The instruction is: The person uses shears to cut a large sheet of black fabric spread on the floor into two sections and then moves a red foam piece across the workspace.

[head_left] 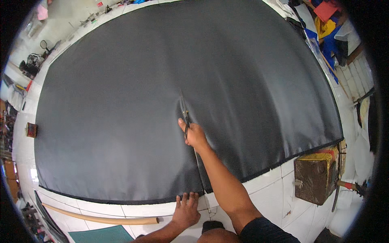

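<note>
The right hand point(195, 135) grips scissors point(186, 113), blades toward the far edge of the black leatherette sheet point(113, 101). The left hand point(187, 211) (fingers extended) touches its near edge.

The right hand point(195, 136) partly hides the handles of the scissors point(185, 113), the lower edge cuts off the green mat point(101, 235), and the upper edge crops the black sheet point(121, 101).

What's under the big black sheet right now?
White tiled floor shows past the near edge of the black sheet, and a pale sliver shows near the right hand; everything else beneath is covered.
</note>
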### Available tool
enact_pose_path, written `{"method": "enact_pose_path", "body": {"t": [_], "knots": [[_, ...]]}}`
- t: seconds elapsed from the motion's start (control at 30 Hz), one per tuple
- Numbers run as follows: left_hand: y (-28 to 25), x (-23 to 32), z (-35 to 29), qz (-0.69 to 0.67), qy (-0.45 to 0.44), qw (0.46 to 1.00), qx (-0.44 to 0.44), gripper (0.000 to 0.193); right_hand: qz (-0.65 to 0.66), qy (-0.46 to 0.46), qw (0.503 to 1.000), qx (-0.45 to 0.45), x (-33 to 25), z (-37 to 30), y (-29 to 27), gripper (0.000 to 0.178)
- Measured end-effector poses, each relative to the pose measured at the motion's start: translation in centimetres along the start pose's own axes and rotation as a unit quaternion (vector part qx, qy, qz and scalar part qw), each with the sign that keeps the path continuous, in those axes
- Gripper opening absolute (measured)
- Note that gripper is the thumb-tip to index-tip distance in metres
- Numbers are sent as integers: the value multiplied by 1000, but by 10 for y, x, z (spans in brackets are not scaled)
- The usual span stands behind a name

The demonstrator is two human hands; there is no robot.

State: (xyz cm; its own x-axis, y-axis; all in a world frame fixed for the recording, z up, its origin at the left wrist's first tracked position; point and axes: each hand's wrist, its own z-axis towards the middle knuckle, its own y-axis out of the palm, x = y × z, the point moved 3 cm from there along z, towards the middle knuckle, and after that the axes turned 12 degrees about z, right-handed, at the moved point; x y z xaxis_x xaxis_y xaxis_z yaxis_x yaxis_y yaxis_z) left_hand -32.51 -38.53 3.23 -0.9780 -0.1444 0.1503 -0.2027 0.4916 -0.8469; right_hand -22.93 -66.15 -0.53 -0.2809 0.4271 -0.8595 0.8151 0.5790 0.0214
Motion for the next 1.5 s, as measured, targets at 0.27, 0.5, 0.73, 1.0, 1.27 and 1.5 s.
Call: {"method": "enact_pose_path", "body": {"t": [0.27, 0.5, 0.73, 1.0, 1.27, 1.5], "knots": [[3, -6, 3, -8, -1, 1000, 4, 82, -8, -23, 1000, 0, -20, 32, 8, 56], [1, -4, 2, -26, 0, 1000, -8, 77, -23, -17, 999, -24, -48, 86, 15, 60], [0, -6, 2, -64, -2, 998, 4, 75, -30, -50, 998, -7, -59, 128, 20, 64], [3, -7, 0, -78, 2, 996, 34, 75, 41, -12, 998, -42, -96, 162, 29, 53], [-18, -13, 10, -65, 5, 998, 20, 67, 24, -42, 998, -38, -99, 192, 31, 53], [-165, -188, 196, -75, -207, 889, 400, 70, 47, -14, 998, -35, -99, 188, 26, 48]]}}
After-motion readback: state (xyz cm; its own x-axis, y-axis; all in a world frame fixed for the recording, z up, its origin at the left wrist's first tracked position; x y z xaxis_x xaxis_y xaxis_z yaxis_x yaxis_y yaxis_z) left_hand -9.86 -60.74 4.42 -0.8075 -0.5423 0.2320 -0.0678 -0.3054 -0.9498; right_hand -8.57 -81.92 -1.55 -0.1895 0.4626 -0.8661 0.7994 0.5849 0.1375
